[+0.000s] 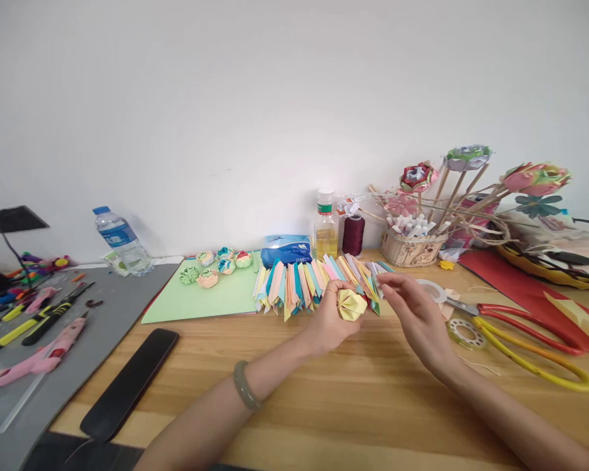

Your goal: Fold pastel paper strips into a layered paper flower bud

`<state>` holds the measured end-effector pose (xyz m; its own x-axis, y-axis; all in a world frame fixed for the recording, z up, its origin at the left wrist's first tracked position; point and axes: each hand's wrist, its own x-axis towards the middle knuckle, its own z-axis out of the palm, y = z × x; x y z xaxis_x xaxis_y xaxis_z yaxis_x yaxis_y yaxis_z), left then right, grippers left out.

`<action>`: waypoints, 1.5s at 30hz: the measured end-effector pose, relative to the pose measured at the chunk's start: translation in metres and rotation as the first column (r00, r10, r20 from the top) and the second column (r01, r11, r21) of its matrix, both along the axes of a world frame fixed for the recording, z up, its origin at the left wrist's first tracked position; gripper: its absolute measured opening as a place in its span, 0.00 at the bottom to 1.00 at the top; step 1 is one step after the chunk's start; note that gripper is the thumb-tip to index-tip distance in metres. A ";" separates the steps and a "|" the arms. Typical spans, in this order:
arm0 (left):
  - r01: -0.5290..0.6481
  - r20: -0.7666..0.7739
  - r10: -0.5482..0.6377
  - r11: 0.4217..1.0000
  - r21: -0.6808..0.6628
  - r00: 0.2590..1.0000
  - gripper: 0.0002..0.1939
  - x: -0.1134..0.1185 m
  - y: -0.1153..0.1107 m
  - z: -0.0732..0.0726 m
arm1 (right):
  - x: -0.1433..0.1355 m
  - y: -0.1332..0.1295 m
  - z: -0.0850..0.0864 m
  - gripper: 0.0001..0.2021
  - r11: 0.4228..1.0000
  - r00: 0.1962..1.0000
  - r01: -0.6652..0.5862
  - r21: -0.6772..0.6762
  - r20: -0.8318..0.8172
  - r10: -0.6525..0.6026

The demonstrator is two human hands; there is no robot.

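A yellow folded paper piece (352, 305) is held in my left hand (331, 320), whose fingers are wrapped round it. To its right, my right hand (417, 314) is raised with its fingers apart, not touching the yellow piece. Behind both hands lies a long row of folded paper strips (292, 284) in many colours. Several small paper rosettes (226, 265) rest on a light green sheet (167, 306) at the left of the row. My left wrist wears a green bangle (246, 386).
Red and yellow scissors (530, 330) and a tape roll (466, 333) lie at the right. A basket (412, 250) of paper flowers, thread (353, 235) and an oil bottle (326, 229) stand behind. A black phone (130, 383) and pink glue gun (44, 356) are left.
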<state>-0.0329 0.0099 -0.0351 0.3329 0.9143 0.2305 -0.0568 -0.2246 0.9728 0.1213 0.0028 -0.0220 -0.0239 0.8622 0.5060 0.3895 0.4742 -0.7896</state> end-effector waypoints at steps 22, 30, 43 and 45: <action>0.099 0.307 -0.066 0.991 -0.094 0.950 0.21 -0.008 -0.001 0.016 | 0.007 0.007 -0.003 0.27 0.926 0.804 -0.246 0.285 0.594 0.031; 0.374 0.538 -0.181 0.886 -0.274 0.823 0.22 -0.008 0.006 0.008 | 0.001 0.003 0.001 0.28 0.935 0.893 -0.280 0.217 0.417 0.171; 0.478 0.543 -0.210 0.773 -0.417 0.813 0.16 -0.008 0.008 0.002 | 0.006 0.015 -0.007 0.24 0.942 0.826 -0.326 0.085 0.510 0.240; 0.469 0.553 -0.188 0.775 -0.424 0.811 0.17 -0.008 0.008 0.002 | 0.006 0.015 -0.008 0.24 0.950 0.827 -0.311 0.027 0.501 0.257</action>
<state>-0.0405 0.0180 -0.0331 0.6182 0.7851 -0.0381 -0.4910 0.4236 0.7612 0.1277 0.0173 -0.0304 -0.5253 0.7229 0.4490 0.5446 0.6910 -0.4753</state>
